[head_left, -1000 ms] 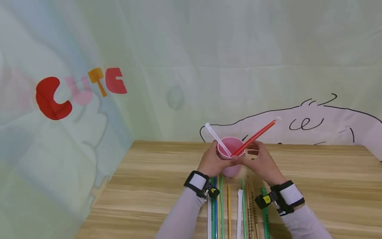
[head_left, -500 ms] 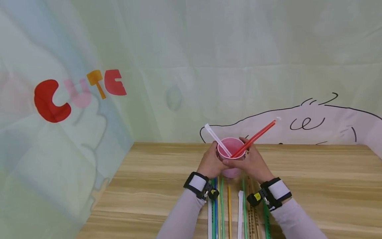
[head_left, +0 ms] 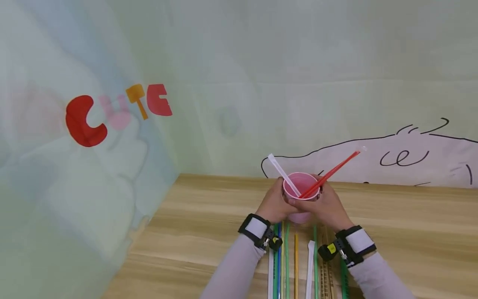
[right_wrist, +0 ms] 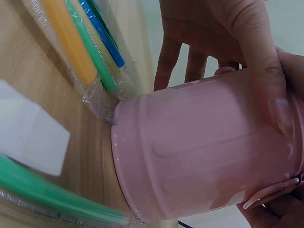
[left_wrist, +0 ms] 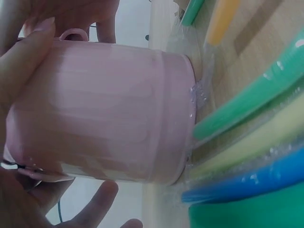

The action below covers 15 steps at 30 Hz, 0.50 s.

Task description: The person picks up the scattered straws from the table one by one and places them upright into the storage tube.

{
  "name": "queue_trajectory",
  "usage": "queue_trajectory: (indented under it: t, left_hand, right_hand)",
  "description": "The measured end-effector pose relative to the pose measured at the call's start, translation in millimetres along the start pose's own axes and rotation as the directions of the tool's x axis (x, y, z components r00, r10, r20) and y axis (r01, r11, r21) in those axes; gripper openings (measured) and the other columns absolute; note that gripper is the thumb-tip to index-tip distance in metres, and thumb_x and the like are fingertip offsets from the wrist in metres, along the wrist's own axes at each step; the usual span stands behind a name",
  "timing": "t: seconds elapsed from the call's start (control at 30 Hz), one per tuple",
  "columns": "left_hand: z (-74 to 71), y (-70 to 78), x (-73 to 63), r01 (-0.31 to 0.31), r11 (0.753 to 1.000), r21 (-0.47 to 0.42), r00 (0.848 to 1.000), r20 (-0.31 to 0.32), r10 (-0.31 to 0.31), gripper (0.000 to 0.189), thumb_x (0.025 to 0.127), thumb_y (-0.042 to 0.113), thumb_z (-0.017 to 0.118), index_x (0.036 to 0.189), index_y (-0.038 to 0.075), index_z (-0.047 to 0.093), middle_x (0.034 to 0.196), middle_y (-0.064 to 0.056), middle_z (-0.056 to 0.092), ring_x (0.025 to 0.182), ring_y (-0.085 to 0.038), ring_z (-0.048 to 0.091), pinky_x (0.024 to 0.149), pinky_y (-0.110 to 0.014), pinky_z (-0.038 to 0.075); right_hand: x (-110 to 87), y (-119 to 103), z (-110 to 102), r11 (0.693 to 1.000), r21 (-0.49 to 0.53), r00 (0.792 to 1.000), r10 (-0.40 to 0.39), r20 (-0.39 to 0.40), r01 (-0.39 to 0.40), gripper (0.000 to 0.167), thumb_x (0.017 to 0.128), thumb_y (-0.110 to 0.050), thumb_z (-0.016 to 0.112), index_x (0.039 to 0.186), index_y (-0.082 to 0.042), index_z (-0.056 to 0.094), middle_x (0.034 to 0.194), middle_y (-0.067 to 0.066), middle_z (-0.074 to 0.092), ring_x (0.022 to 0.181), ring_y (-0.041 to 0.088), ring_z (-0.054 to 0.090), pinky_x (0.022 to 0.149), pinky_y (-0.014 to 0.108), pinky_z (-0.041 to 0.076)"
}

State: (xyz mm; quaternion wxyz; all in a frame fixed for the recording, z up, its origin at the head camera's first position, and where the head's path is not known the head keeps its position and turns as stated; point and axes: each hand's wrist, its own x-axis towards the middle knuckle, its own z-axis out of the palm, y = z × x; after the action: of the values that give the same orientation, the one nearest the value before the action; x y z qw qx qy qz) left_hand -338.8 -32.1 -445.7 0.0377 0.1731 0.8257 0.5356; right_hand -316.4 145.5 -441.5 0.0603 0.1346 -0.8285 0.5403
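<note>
Both hands hold a small pink bucket (head_left: 300, 218) near the back of the table. My left hand (head_left: 274, 204) grips its left side and my right hand (head_left: 330, 208) its right, the thumbs meeting across the front below the rim. Loops stick out at the bucket's sides, seen in the left wrist view on the bucket wall (left_wrist: 99, 109). Inside lean a white wrapped straw (head_left: 283, 173), tilted left, and red straws (head_left: 334, 170), tilted right. In the right wrist view, the base of the bucket (right_wrist: 199, 147) is close to the straw ends on the table.
On the wooden table (head_left: 186, 236) several wrapped straws lie in a row between the forearms, among them a yellow straw (head_left: 296, 265), a white straw (head_left: 310, 270), a blue straw (head_left: 279, 265) and brown straws (head_left: 326, 265). A printed cloth (head_left: 239, 83) hangs behind the table.
My right hand has moved inward, its spread fingers closing round the bucket's right side. The left hand keeps its grip. The head view has turned slightly left.
</note>
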Motion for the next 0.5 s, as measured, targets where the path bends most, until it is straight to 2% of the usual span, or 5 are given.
queue_trajectory:
  t: [0.13, 0.23, 0.4, 0.5]
  left_hand:
    - [3.7, 5.1, -1.3, -0.013, 0.999, 0.046, 1.0, -0.004, 0.013, 0.088, 0.078, 0.017, 0.09, 0.151, 0.012, 0.042, 0.145, -0.008, 0.056, 0.137, -0.027, 0.054, 0.117, -0.043, 0.044]
    - [2.4, 9.1, -5.9, -0.01, 0.993, 0.121, 1.0, -0.028, 0.013, 0.094, 0.077, 0.028, 0.09, 0.154, 0.01, 0.038, 0.148, -0.011, 0.052, 0.137, -0.029, 0.051, 0.115, -0.046, 0.046]
    - [-6.0, 16.1, -19.1, 0.078, 0.969, 0.233, 0.995, -0.079, -0.061, 0.108, 0.076, 0.047, 0.089, 0.16, 0.011, 0.032, 0.156, -0.013, 0.044, 0.139, -0.032, 0.047, 0.11, -0.056, 0.05]
    - [-13.9, 20.7, -27.8, 0.119, 0.959, 0.258, 0.991, -0.084, -0.1, 0.109, 0.077, 0.05, 0.088, 0.161, 0.011, 0.03, 0.16, -0.014, 0.042, 0.143, -0.036, 0.046, 0.108, -0.06, 0.05]
  right_hand:
    - [-3.5, 1, -4, 0.999, -0.038, 1.0, 0.007, 0.004, -0.007, 0.089, 0.083, -0.035, 0.088, 0.153, -0.01, 0.038, 0.148, 0.015, 0.053, 0.134, 0.036, 0.053, 0.104, 0.056, 0.054]
    - [-5.2, 1, -5, 0.999, -0.048, 1.0, 0.005, 0.008, -0.005, 0.088, 0.084, -0.036, 0.087, 0.153, -0.009, 0.038, 0.148, 0.016, 0.053, 0.134, 0.037, 0.053, 0.104, 0.057, 0.054]
    - [-5.5, -1, -3, 0.999, -0.035, 1.0, 0.007, 0.02, -0.006, 0.09, 0.084, -0.036, 0.087, 0.154, -0.01, 0.036, 0.15, 0.016, 0.052, 0.136, 0.038, 0.052, 0.106, 0.057, 0.053]
    - [-5.5, -2, -3, 0.999, -0.033, 1.0, 0.013, 0.028, -0.012, 0.09, 0.085, -0.034, 0.086, 0.154, -0.01, 0.035, 0.15, 0.017, 0.052, 0.136, 0.039, 0.052, 0.106, 0.057, 0.053]
